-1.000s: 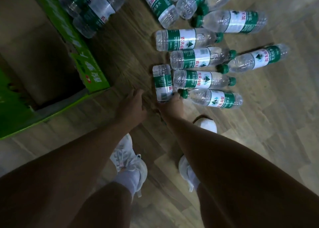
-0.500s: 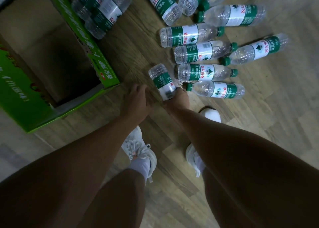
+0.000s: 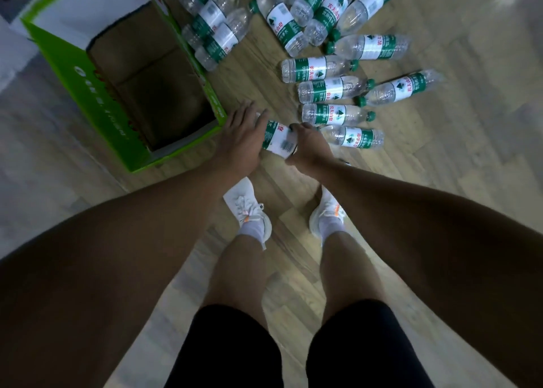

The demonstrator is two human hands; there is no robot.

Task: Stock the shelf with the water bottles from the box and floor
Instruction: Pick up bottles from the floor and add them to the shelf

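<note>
A clear water bottle (image 3: 278, 138) with a green and white label is held above the wooden floor between my hands. My right hand (image 3: 308, 150) grips its cap end, fingers curled round it. My left hand (image 3: 241, 136) lies on its base end with fingers spread and fairly straight. Several more bottles lie on the floor just beyond, in a row (image 3: 333, 89) to the right of my hands. The green cardboard box (image 3: 73, 73) stands open at the left, and its brown inside shows no bottles. No shelf is in view.
More bottles lie in a heap (image 3: 216, 33) against the box's far side and in a pile (image 3: 296, 17) at the top of the view. My feet in white shoes (image 3: 249, 208) stand on the wooden floor just behind my hands.
My right hand has lifted the bottle off the floor and swung it leftward. My left hand has moved onto its base end. My head has risen, showing my legs and more of the box.
</note>
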